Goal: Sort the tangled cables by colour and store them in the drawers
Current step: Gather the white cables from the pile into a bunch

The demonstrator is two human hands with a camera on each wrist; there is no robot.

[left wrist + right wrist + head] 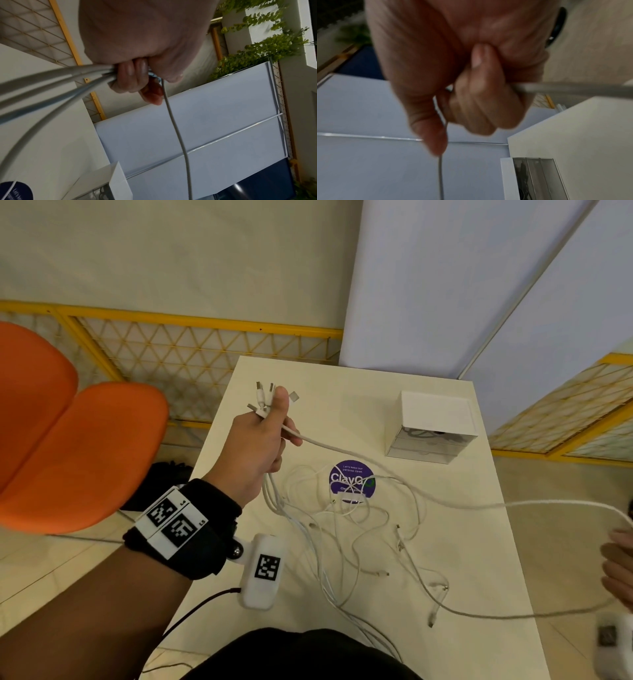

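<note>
Holding dark cables (top drawer), drawer unit [432,429]

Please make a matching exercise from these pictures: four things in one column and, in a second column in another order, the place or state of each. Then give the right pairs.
Things
1. left hand
2. right hand
3. drawer unit
4. purple round sticker

Places or states
A. flat on the table, under loose cable loops
B. grips several white cable ends, plugs pointing up
C. stands at the table's far right, drawers shut
D. at the picture's right edge, pulling one white cable

Pairs: 1-B, 2-D, 3-C, 4-A
</note>
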